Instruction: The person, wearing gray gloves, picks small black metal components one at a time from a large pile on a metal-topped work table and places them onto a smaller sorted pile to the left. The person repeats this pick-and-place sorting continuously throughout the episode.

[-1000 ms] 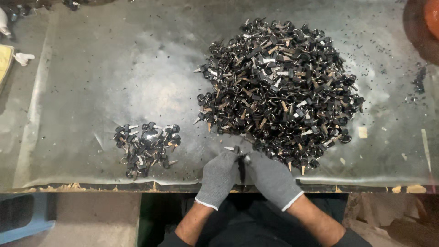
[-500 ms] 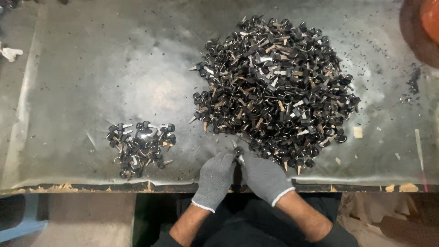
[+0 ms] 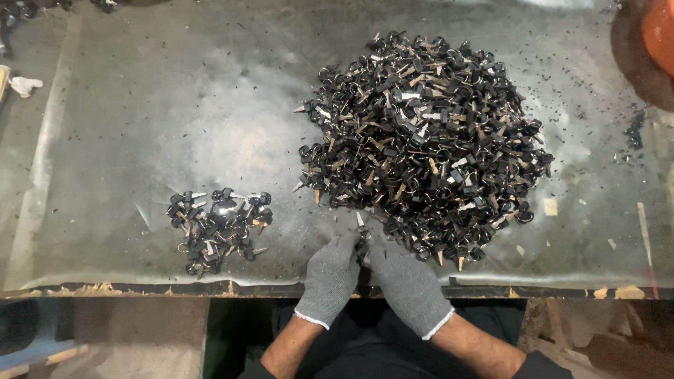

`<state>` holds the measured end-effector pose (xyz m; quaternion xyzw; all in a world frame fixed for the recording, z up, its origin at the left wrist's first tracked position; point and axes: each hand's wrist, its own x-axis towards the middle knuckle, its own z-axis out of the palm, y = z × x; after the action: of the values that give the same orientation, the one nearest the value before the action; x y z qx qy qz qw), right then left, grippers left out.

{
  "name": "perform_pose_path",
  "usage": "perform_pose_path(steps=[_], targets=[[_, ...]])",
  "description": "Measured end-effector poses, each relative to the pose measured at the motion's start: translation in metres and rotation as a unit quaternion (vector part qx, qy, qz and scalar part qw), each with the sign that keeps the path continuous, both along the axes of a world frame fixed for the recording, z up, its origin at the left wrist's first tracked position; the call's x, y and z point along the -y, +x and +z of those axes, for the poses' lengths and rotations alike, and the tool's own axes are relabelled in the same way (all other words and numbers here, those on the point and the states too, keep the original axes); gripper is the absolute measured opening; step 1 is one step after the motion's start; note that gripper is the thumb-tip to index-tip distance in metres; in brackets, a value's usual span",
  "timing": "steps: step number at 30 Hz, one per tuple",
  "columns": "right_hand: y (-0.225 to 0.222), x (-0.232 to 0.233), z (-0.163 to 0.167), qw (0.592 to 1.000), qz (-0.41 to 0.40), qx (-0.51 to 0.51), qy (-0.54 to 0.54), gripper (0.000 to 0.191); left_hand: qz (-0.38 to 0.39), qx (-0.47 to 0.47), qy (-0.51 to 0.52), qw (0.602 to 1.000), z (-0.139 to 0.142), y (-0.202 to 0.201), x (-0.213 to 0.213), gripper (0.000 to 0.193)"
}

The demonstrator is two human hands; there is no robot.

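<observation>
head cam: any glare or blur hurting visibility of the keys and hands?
Head view: a soft, hazy sheen on the metal tabletop left of the big key pile, nothing blown out; both piles sharp, small pile catching a few glints; gloved left hand and right hand crisp; frame corners dark.

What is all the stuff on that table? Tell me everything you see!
Big heap of black-headed metal keys: too many to count, black and silver, right of centre.
Small pile of black-headed keys: a few dozen, black, front left.
Single key: one, black head with silver blade, between both hands.
Worn metal tabletop: one, grey, scattered with black crumbs.
Orange round object: one, top right corner, mostly cut off.
Left hand: grey knit glove, grip on the key.
Right hand: grey knit glove, touching the key.
</observation>
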<state>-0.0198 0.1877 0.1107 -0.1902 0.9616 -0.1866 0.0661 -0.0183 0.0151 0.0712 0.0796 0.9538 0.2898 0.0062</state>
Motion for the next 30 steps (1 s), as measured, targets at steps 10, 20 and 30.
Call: perform_pose_path(steps=[10,20,30], targets=[[-0.013,0.006,-0.008,0.979,-0.019,0.193,-0.061,0.046,-0.082,-0.087,0.068,0.99,0.008,0.0,0.006,0.035],[-0.007,-0.007,-0.019,0.978,-0.046,0.179,-0.094,0.031,0.031,-0.04,0.065,0.997,0.005,0.007,0.004,0.038],[0.012,-0.011,-0.013,0.998,-0.013,0.055,-0.002,0.031,0.031,-0.127,-0.047,0.99,0.021,0.008,-0.002,0.013]])
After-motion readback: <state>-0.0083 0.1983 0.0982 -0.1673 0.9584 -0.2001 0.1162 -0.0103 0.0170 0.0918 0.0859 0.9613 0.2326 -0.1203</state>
